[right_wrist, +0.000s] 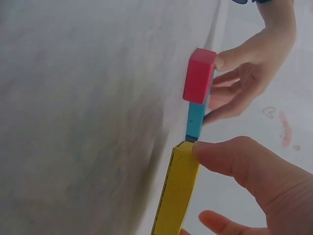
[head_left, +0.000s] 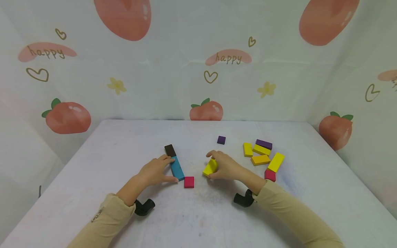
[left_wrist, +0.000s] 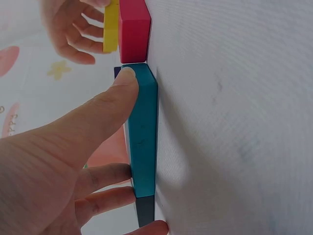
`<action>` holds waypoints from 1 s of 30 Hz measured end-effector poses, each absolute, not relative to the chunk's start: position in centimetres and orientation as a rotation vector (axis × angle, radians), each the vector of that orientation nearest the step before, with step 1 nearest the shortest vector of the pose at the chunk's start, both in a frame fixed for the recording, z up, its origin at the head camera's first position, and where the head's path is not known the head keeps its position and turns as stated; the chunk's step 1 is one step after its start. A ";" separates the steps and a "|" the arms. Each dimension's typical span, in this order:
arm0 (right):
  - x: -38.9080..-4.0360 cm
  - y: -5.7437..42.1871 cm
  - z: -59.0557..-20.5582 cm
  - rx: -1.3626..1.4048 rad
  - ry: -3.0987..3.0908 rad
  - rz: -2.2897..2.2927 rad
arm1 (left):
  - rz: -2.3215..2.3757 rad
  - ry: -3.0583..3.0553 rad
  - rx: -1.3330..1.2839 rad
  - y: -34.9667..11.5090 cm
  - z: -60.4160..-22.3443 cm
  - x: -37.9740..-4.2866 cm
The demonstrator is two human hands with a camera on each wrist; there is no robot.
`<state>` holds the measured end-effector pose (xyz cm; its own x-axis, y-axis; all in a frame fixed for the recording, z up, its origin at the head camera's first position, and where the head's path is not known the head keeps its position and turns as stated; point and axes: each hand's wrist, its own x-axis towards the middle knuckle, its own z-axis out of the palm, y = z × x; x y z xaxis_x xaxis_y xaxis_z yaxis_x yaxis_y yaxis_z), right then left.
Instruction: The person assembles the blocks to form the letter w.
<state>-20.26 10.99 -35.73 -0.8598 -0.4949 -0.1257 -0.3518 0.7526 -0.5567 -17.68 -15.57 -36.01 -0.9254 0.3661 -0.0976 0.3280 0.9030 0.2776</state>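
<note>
My left hand lies over a blue block, its thumb on the near end and its fingers along the left side. At the blue block's far end sits a dark brown block, in line with it; one fingertip curls by that dark block in the left wrist view. A red square block stands at the blue block's near right corner. Right of these, my right hand pinches a yellow block, the thumb on its near end. The fingers on the yellow block's far side are partly hidden.
A small purple block lies farther back. To the right is a loose group: a purple bar, several yellow blocks, an orange-yellow one and a red block. A printed cloth hangs behind the white table.
</note>
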 end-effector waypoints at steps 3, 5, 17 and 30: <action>-20.3 10.7 -35.7 -0.689 2.666 -0.805 | 0.385 2.922 0.535 -15.6 -36.0 -17.7; -20.2 10.5 -35.6 -0.700 2.659 -0.815 | 0.385 2.922 0.535 -15.6 -36.0 -17.7; -20.3 9.5 -35.6 -0.720 2.619 -0.853 | 0.378 2.930 0.533 -15.5 -36.1 -17.7; -20.3 8.7 -35.9 -0.729 2.593 -0.865 | 0.362 2.926 0.517 -15.5 -36.2 -17.8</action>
<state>-20.31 8.71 -35.90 -0.8220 -0.5548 -0.1282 -0.3667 0.6880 -0.6263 -17.80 -15.49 -36.22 -0.9297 0.3535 -0.1032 0.3177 0.9117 0.2604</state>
